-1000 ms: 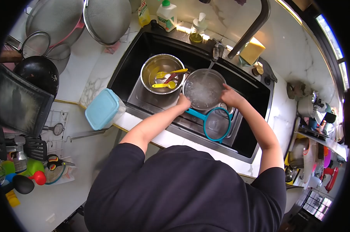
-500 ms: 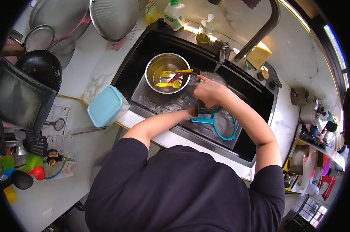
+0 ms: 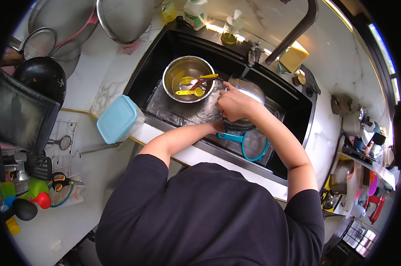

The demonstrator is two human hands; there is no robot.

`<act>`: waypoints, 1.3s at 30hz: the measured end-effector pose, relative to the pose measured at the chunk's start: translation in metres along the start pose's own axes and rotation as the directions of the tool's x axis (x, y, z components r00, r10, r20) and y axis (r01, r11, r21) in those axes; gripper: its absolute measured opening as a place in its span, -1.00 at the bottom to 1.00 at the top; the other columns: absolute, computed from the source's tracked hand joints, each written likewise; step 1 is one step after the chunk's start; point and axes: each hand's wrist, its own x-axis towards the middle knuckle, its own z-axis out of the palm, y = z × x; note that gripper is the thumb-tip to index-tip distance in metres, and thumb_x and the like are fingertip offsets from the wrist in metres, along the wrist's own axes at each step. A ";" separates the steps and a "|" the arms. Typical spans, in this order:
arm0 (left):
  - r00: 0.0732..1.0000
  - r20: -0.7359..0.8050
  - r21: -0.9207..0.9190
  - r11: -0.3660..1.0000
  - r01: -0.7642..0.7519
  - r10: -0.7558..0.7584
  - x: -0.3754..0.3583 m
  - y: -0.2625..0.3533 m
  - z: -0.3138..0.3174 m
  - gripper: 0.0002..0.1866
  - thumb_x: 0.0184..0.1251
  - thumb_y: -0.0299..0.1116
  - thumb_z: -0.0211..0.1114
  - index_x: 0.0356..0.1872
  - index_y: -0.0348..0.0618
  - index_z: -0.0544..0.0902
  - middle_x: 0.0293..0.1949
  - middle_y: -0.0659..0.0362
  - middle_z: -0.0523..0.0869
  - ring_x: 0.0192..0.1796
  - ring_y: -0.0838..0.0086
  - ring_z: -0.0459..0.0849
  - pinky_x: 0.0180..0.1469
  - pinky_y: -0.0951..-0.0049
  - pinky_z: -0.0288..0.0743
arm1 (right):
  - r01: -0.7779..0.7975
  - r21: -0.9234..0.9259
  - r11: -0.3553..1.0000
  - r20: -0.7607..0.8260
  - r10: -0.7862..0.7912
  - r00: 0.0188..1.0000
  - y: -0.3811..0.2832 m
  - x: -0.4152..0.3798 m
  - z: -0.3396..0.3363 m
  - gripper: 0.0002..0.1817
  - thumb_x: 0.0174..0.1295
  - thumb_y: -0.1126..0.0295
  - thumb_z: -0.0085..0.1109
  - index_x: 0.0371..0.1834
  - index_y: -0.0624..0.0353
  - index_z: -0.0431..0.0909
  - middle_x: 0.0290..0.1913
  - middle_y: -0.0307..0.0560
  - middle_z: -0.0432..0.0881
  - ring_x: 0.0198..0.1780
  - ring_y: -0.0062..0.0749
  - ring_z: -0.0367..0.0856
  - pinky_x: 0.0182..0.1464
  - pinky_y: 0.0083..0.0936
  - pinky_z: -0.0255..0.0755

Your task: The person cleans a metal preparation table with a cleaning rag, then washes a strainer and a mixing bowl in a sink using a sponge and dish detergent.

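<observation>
In the sink, a shiny round metal bowl (image 3: 249, 88) is partly covered by my hands. My right hand (image 3: 236, 104) lies over its left side with fingers bent together; whatever sits under them is hidden. Lower down, my left hand (image 3: 218, 127) is closed at the bowl's near edge, its fingers mostly out of sight. Just below rests a teal-rimmed strainer (image 3: 231, 137) with its handle towards my left hand. To the left stands a steel pot (image 3: 166, 86) with water, a yellow measuring spoon (image 3: 189, 92) and another yellow-handled utensil (image 3: 208, 77).
The black sink (image 3: 138, 84) has a curved faucet (image 3: 293, 37) over its back edge. A blue-lidded container (image 3: 117, 119) stands at the front left. Soap bottles (image 3: 195, 14) and a yellow sponge (image 3: 294, 57) line the back. Pans and strainers hang left.
My right hand has shifted slightly down and left over the bowl, and more of the bowl's shiny round surface shows. The whole view has shifted a little. My left hand stays at the near edge.
</observation>
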 end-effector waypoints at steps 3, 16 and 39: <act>0.999 0.048 -0.013 1.000 0.007 -0.006 -0.001 0.010 -0.012 -0.69 0.12 -0.32 0.09 -0.08 -0.12 0.43 -0.31 0.31 0.48 -0.34 0.61 0.38 -0.50 0.51 0.28 | -0.004 0.041 0.999 -0.051 0.006 0.999 0.004 -0.006 0.003 -0.84 -0.35 0.44 0.17 -0.59 0.16 0.56 -0.48 -0.06 0.55 -0.19 -0.23 0.49 0.26 0.00 -0.04; 0.957 0.077 0.046 0.959 0.278 -0.281 0.030 -0.006 -0.003 -0.50 0.23 0.16 -0.09 -0.27 -0.04 0.59 -0.55 0.34 0.40 -0.49 0.70 0.30 -0.57 0.67 0.17 | -0.254 0.147 0.956 -0.234 0.283 0.930 0.055 -0.098 0.007 -0.61 -0.51 0.06 0.29 -0.68 0.15 0.55 -0.60 -0.07 0.50 -0.38 -0.23 0.46 -0.13 -0.40 0.25; 0.971 -0.228 0.740 0.636 0.218 -0.067 0.013 0.006 -0.035 -0.63 -0.14 -0.06 0.35 -0.43 -0.15 0.64 -0.50 0.06 0.63 -0.39 0.28 0.61 -0.31 0.39 0.44 | -0.708 0.530 0.468 -0.323 0.883 0.342 0.031 -0.186 0.102 -0.44 -0.30 -0.13 0.28 -0.75 0.26 0.49 -0.64 -0.03 0.49 -0.49 -0.17 0.51 -0.40 -0.38 0.37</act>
